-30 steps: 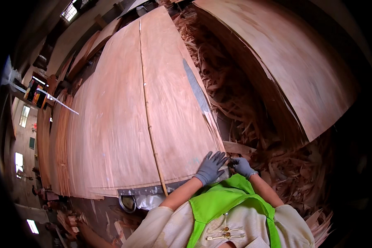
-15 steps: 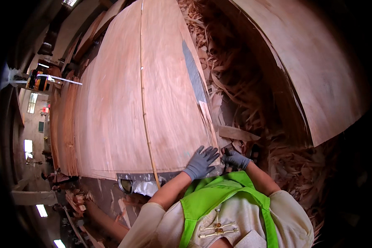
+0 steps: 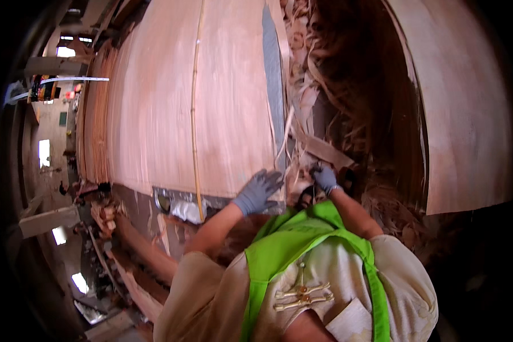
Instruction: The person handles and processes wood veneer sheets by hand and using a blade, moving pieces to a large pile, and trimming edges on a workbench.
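Observation:
A large pinkish wood veneer sheet point(image 3: 154, 114) covers the grey-topped table point(image 3: 275, 74) in front of me. My left hand point(image 3: 257, 191), in a grey glove, rests open on the sheet's near right corner. Just off the table's right edge is my right hand point(image 3: 326, 178), also gloved, with its fingers curled; what they hold, if anything, cannot be made out. Beside it, thin loose veneer strips point(image 3: 289, 134) hang along the table edge. A long thin bamboo stick point(image 3: 194, 108) lies lengthwise on the sheet, its near end reaching past the front edge.
Curled veneer scraps point(image 3: 347, 114) heap on the floor to the right, with a flat offcut point(image 3: 325, 151) among them. Beyond stands another veneer stack point(image 3: 467, 114). A stack of veneer edges point(image 3: 98, 119) borders the table's left. A silvery crumpled thing point(image 3: 185, 210) sits at the front edge.
My right hand has moved off the sheet's edge, out over the scraps. Edge strips have come loose, and more grey tabletop shows along the right side. My left hand stays on the sheet.

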